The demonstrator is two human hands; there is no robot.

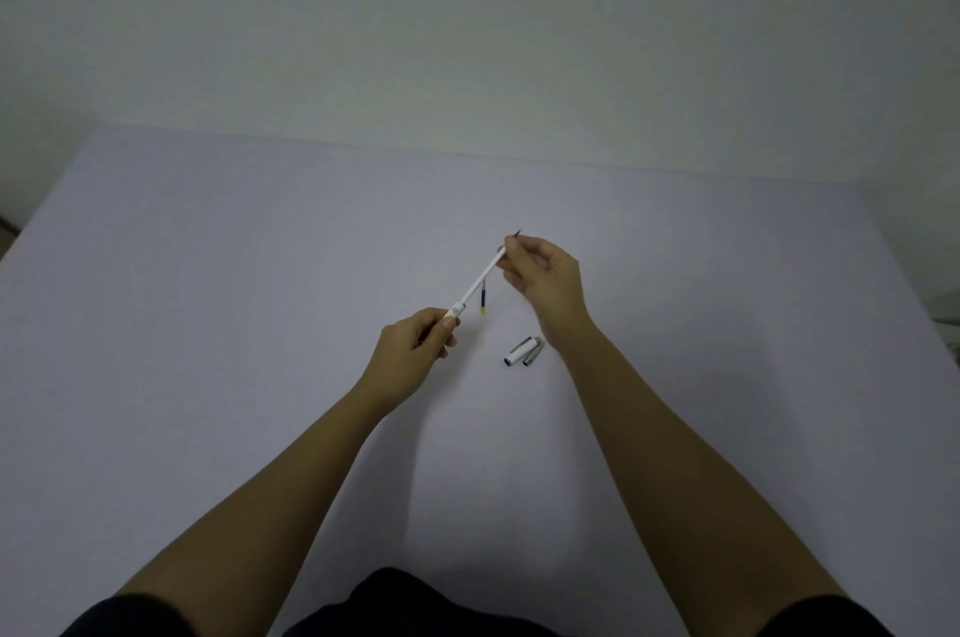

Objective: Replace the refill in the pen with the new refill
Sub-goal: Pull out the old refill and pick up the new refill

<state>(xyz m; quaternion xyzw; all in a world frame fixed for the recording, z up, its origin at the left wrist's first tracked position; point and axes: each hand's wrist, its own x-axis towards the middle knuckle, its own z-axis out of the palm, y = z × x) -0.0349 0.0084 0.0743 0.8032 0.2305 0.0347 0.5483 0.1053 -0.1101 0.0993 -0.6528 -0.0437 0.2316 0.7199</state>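
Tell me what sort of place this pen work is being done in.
Probably a plain indoor desk or worktable against a wall: a bare pale lilac tabletop, a blank greyish-white wall behind it, and only small white pen parts lying loose.

- A pale lavender tabletop (pixel 208 324) is seen across the middle and lower frame; its far edge runs across the frame above the middle.
- A plain off-white wall (pixel 467 12) is shown filling the upper frame.
- Dark clothing (pixel 400 605) is seen at the bottom centre.
- A small brownish patch (pixel 6 231), too small to be identified, is glimpsed at the left edge.
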